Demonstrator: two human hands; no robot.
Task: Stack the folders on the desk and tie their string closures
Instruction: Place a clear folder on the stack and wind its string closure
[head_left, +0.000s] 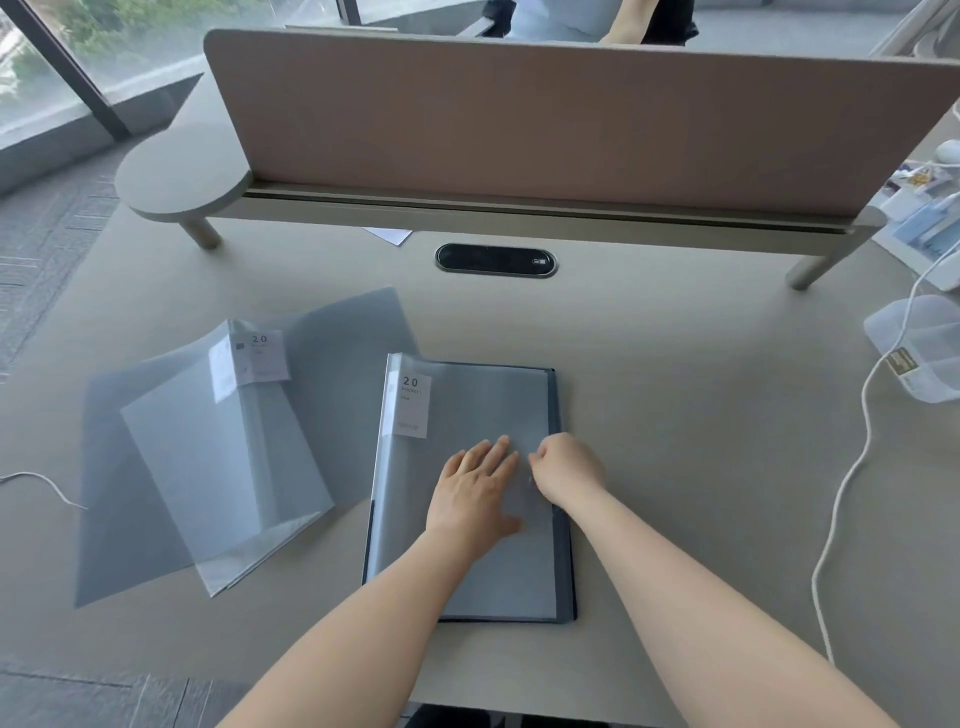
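Closed folder (470, 488): lies flat at bench (675, 415) centre, spine to the left. Left hand (475, 493) spread flat, pressing the cover, grasping nothing. Right hand (566, 467) curled loosely at the right edge; what it pinches, if anything, cannot be told. Open folder (228, 447): lies askew, just left. Advice: keep the cover pinned; square the edges before stacking. Clear room ahead; white cord (852, 467) and plastic box (919, 353) crowd the right.

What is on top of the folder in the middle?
Both hands: the left hand lies flat on the closed folder, the right hand is curled beside it. A white "20" label sits there too. The cover under the hands is hidden.
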